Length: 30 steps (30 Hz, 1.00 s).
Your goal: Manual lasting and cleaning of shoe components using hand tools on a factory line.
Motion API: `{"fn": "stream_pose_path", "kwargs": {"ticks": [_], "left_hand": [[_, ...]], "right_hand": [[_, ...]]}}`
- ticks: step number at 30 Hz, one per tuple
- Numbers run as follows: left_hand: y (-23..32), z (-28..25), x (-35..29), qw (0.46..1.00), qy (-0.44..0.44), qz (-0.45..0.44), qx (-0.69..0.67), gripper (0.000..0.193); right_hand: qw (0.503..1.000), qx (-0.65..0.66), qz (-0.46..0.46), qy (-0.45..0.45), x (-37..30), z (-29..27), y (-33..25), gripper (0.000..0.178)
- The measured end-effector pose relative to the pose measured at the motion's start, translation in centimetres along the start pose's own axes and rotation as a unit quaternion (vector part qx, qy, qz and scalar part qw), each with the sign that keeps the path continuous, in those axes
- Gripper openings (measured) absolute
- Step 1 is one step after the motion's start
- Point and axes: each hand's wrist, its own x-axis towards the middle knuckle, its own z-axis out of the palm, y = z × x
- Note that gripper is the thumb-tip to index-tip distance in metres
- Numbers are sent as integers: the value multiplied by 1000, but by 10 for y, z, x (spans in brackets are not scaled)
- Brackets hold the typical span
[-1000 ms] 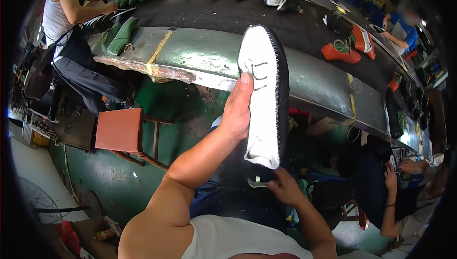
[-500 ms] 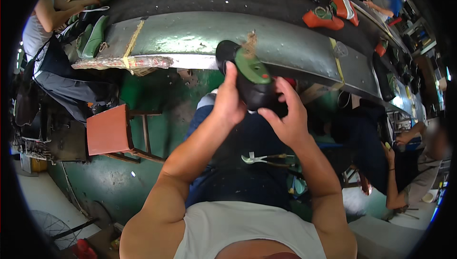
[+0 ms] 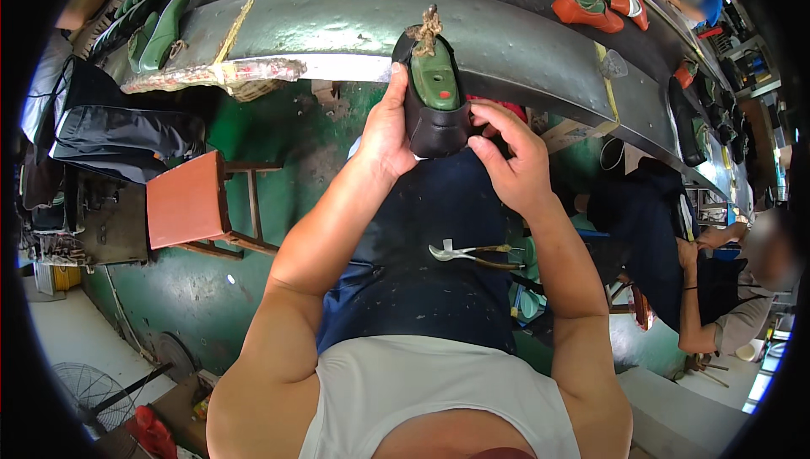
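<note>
A black leather shoe upper (image 3: 440,132) sits over a green shoe last (image 3: 434,75), with a tuft of knotted string (image 3: 428,30) standing at its far end. A small red spot shows on the last near the heel. My left hand (image 3: 391,126) is closed round the left side of the shoe, its thumb along the edge. At the right side of the heel, my right hand (image 3: 512,151) has its fingers curled, index finger and thumb touching the leather. Across my dark lap lies a pair of pincers (image 3: 477,255).
Beyond my hands runs a metal-edged bench (image 3: 337,33). Green lasts (image 3: 163,37) stand on it at left, orange shoes (image 3: 588,12) at far right. A brown stool (image 3: 187,202) is on my left. A seated co-worker (image 3: 717,282) works at right, another person stands at left.
The shoe has turned more upright, its heel towards me. My right hand has moved in against the heel, fingers curling more. The view has shifted, and the left co-worker is further out of it.
</note>
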Motion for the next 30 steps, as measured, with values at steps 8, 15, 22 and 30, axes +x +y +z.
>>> {"fn": "stream_pose_path", "kwargs": {"ticks": [8, 15, 22, 30], "left_hand": [[-12, -24, -1, 1000, -11, 12, 15, 63], [-21, -40, -5, 998, -14, -4, 56, 62], [-73, -61, -46, 960, 82, 67, 258, 77], [-123, -87, -63, 926, 148, 104, 331, 73]], "right_hand": [[993, 104, 49, 14, -26, 14, 27, 25], [972, 171, 154, 45, -45, 29, 46, 25], [929, 289, 217, 81, -60, 71, 40, 71], [859, 331, 389, 44, -103, 82, 58, 66]]}}
